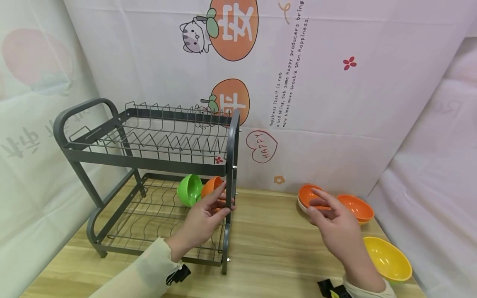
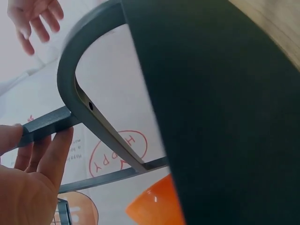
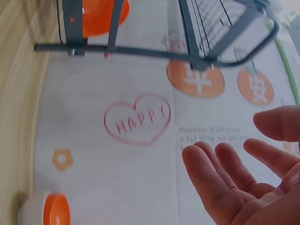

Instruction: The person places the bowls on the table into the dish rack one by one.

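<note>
A dark grey two-tier dish rack stands on the left of the table. My left hand grips its right front post, thumb on one side and fingers on the other; the left wrist view shows the post between them. On the lower tier a green bowl and an orange bowl lie tipped on their sides, the orange one partly behind the hand. My right hand hovers with loosely bent fingers and holds nothing. It overlaps an orange bowl with a white outside in the head view.
Another orange bowl sits at the back right of the wooden table. Nearer along the right edge is a yellow bowl with green showing beneath it. Printed white cloth walls off the back and both sides.
</note>
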A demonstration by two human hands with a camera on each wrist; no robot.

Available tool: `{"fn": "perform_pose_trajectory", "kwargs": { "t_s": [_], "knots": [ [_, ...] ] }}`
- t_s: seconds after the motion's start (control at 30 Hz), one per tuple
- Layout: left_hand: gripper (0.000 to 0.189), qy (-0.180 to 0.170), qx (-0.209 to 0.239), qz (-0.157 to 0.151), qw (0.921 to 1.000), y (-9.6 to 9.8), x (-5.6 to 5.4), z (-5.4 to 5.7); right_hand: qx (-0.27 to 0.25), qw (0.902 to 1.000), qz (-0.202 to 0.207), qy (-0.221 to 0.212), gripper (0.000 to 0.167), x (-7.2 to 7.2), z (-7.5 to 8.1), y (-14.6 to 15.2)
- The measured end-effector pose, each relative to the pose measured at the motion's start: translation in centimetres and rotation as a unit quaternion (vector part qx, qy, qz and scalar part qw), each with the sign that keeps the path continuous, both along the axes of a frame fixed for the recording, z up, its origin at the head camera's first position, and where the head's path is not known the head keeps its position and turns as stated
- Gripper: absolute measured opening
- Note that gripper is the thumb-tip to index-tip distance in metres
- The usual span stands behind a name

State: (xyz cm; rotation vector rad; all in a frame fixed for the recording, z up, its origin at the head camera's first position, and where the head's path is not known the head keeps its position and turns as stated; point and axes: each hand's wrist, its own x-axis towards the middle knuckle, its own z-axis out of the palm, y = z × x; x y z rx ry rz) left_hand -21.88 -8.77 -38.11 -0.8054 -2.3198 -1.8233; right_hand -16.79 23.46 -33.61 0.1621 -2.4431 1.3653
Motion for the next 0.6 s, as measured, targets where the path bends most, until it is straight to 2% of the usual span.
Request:
{"fn": "perform_pose_trajectory", "kwargs": {
  "t_s": [0.2, 0.33, 0.5, 0.6],
  "knots": [
    [0.078, 0.025, -0.011, 0.011, 0.9996, 0.0, -0.1, -0.3, 0.004, 0.9983, -0.041, -0.042, 0.061, 0.9, -0.4, 4.1],
    [0.081, 0.039, -0.008, 0.019, 0.999, 0.1, 0.0, -0.2, -0.006, 0.9926, -0.063, -0.104, 0.076, 1.2, -0.8, 7.8],
    [0.081, 0.049, -0.012, 0.025, 0.9984, 0.2, 0.1, 0.0, -0.02, 0.9779, -0.081, -0.192, 0.092, 1.4, -1.3, 13.0],
    [0.081, 0.048, -0.015, 0.031, 0.9982, 0.2, 0.2, 0.0, -0.008, 0.9608, -0.133, -0.243, 0.099, 1.5, -1.9, 15.3]
  ]
}}
